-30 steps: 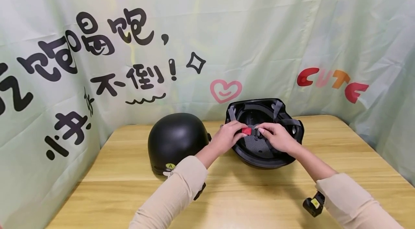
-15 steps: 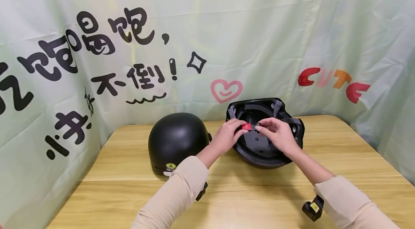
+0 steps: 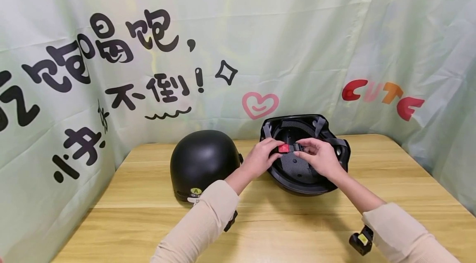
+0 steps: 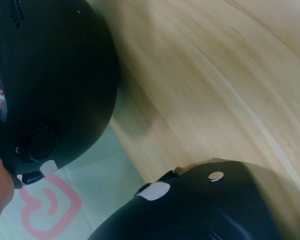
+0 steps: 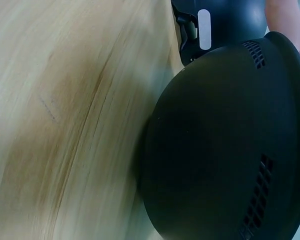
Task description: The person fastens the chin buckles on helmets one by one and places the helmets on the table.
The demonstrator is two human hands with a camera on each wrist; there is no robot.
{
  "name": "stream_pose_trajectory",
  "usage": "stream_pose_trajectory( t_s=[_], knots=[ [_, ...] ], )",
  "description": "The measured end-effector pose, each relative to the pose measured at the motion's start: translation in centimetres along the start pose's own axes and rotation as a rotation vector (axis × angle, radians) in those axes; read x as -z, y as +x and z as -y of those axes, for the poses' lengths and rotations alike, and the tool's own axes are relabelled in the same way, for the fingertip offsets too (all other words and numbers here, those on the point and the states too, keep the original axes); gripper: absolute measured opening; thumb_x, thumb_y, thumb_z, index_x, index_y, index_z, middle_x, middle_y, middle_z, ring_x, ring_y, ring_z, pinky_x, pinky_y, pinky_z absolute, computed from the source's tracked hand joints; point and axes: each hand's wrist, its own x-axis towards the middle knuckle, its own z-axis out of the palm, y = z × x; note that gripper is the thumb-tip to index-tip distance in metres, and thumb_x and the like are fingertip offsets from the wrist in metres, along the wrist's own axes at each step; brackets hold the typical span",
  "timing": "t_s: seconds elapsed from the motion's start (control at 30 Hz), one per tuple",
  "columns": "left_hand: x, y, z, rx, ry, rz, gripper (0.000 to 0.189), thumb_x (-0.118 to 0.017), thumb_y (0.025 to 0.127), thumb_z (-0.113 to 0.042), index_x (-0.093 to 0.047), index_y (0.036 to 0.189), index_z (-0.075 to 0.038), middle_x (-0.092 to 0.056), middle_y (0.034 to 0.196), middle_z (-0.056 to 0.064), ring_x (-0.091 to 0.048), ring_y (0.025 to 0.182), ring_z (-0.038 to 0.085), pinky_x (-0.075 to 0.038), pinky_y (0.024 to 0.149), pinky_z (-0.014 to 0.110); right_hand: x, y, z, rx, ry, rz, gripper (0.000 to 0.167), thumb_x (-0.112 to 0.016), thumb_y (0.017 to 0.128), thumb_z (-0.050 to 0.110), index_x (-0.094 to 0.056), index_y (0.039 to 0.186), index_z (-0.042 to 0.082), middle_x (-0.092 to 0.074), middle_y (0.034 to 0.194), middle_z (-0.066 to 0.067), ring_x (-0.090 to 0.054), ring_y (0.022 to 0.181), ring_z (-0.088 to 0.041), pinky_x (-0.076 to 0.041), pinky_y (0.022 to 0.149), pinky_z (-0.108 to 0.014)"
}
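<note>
An upturned black helmet point(image 3: 303, 188) lies on its crown, its padded inside facing up. Over its opening, my left hand point(image 3: 259, 158) pinches the red end of the chin-strap buckle point(image 3: 284, 148) between thumb and fingers. From the other side, my right hand point(image 3: 320, 157) pinches the strap at the buckle's black end. Red and black parts line up end to end between the hands. In the left wrist view the helmet's outer shell point(image 4: 65, 70) hides most of the left hand; in the right wrist view the shell point(image 5: 210, 145) covers the buckle.
A second black helmet point(image 3: 204, 159), dome up with a yellow sticker, stands left of the upturned one, close to the left forearm. Both rest on a wooden table point(image 3: 130, 230). A printed curtain point(image 3: 297, 48) hangs behind the table's back edge.
The right hand's fingers came in over the buckle's black end, then drew slightly back to the right, showing the black part again. The buckle rose a little, then sank. The left hand keeps its pinch.
</note>
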Motion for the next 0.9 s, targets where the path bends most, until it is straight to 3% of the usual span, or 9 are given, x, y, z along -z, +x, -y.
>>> stream_pose_trajectory(
  t_s=[0.13,0.23,0.5,0.67,0.9],
  knots=[
    [0.1,0.1,-0.1,0.029,-0.023,0.009,0.036,-0.065,0.086,-0.015,-0.061,0.119,-0.003,-0.065,0.107,0.009,-0.063,0.096,0.018,-0.051,0.086,0.025,0.1,-0.1,-0.1,0.017,-0.032,-0.009,0.028,-0.073,0.078,0.010,-0.065,0.102,-0.004,-0.067,0.082,-0.015,-0.050,0.063,0.006,-0.042,0.053,-0.017],
    [0.1,0.2,-0.2,0.048,-0.045,0.011,0.036,-0.066,0.085,-0.015,-0.062,0.118,-0.001,-0.066,0.108,0.010,-0.063,0.098,0.019,-0.051,0.088,0.026,0.1,-0.2,-0.2,0.051,-0.068,-0.033,0.026,-0.075,0.076,0.010,-0.067,0.099,-0.001,-0.069,0.086,-0.016,-0.054,0.064,0.005,-0.047,0.057,-0.017],
    [0.3,0.3,-0.2,0.069,-0.051,0.037,0.026,-0.068,0.084,-0.015,-0.065,0.108,-0.005,-0.066,0.105,0.007,-0.062,0.097,0.016,-0.050,0.088,0.023,0.3,-0.2,-0.4,0.160,-0.176,-0.073,0.027,-0.079,0.072,0.012,-0.071,0.096,0.004,-0.069,0.095,-0.014,-0.061,0.082,-0.026,-0.052,0.068,-0.028],
    [0.4,0.4,-0.1,0.070,-0.044,0.065,0.024,-0.068,0.084,-0.015,-0.065,0.106,-0.005,-0.065,0.104,0.006,-0.062,0.098,0.017,-0.049,0.089,0.024,0.2,-0.1,-0.6,0.214,-0.222,-0.095,0.028,-0.081,0.069,0.013,-0.073,0.095,0.005,-0.070,0.093,-0.012,-0.060,0.088,-0.026,-0.052,0.072,-0.034],
    [0.4,0.6,-0.2,0.091,-0.052,0.089,0.025,-0.067,0.085,-0.016,-0.065,0.107,-0.005,-0.065,0.106,0.006,-0.061,0.099,0.017,-0.049,0.090,0.024,0.1,-0.2,-1.1,0.260,-0.248,-0.131,0.028,-0.082,0.066,0.012,-0.074,0.092,0.005,-0.069,0.090,-0.011,-0.059,0.088,-0.027,-0.049,0.069,-0.034]
  ],
)
